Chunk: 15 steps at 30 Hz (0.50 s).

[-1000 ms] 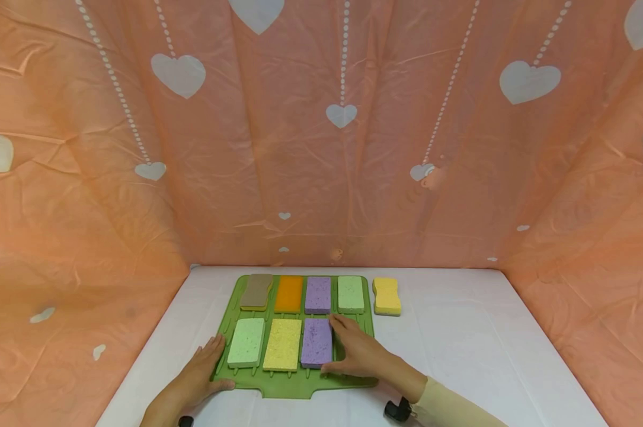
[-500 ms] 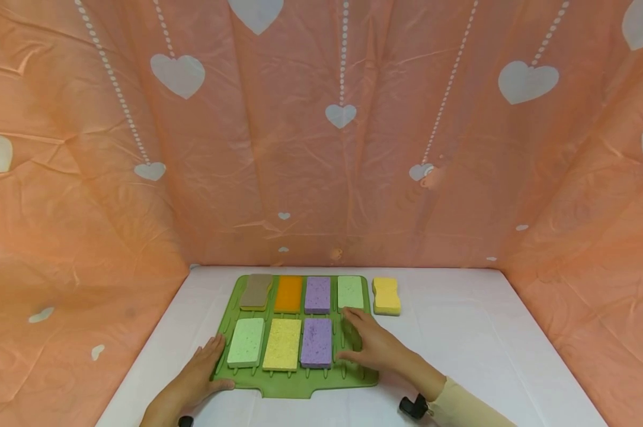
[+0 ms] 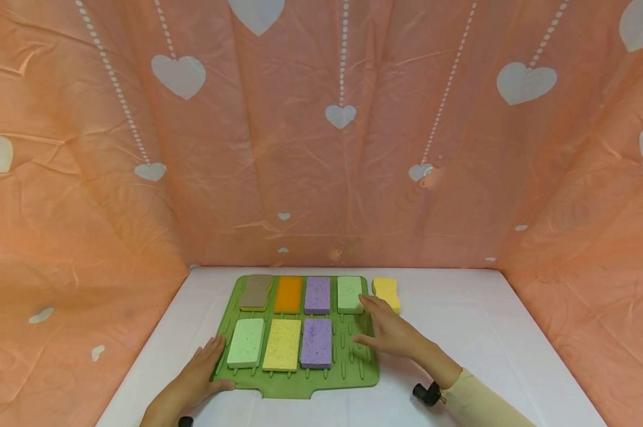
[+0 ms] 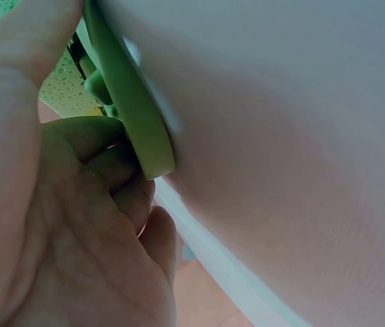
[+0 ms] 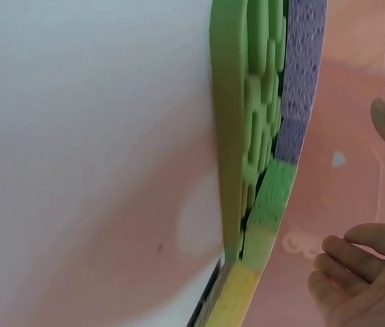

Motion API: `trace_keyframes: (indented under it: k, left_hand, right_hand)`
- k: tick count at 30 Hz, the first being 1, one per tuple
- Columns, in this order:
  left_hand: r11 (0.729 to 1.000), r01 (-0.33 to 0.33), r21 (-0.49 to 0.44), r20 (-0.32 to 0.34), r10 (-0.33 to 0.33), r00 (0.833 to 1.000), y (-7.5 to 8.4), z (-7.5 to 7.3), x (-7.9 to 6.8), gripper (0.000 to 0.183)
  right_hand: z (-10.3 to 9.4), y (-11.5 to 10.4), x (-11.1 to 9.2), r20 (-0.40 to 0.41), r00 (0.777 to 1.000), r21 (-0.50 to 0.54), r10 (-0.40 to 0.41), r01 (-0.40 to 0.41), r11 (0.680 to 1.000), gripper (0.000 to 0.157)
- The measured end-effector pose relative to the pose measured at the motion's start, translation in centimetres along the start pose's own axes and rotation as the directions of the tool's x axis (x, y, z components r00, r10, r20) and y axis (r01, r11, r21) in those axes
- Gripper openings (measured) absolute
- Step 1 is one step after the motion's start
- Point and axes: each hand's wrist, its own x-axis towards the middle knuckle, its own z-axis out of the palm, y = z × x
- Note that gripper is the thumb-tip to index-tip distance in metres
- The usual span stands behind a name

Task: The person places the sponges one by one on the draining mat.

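Note:
In the head view a green ridged silicone mat lies with sponges on it in two rows. The back row has a brown-topped one, an orange one, a purple one and a light green one. In front lie another light green sponge, a yellow one and a second purple one. My left hand rests against the mat's left edge and front corner. Over the mat's right side, my right hand is spread and holds nothing.
A yellow sponge lies on the white table just right of the mat, partly behind my right hand. An orange curtain with white hearts hangs behind and at both sides.
My right hand has come away from the front-row purple sponge and moved right and back towards the mat's right edge. The left hand and the sponges stay where they were.

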Motion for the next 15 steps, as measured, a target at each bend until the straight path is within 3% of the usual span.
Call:
trace_keyframes:
  k: [6,15]
  left_hand:
    - [1.0,-0.004,-0.021,-0.009,0.003,1.0,-0.2,0.1,0.0,0.118]
    - [0.998,-0.064,-0.005,-0.069,0.063,0.996,-2.4,1.1,0.3,0.122]
  right_hand:
    - [-1.0,1.2,0.1,-0.028,1.0,-0.008,0.008,-0.008,1.0,0.099]
    - [-2.3,3.3,0.4,-0.075,0.997,-0.007,0.003,-0.003,1.0,0.1]
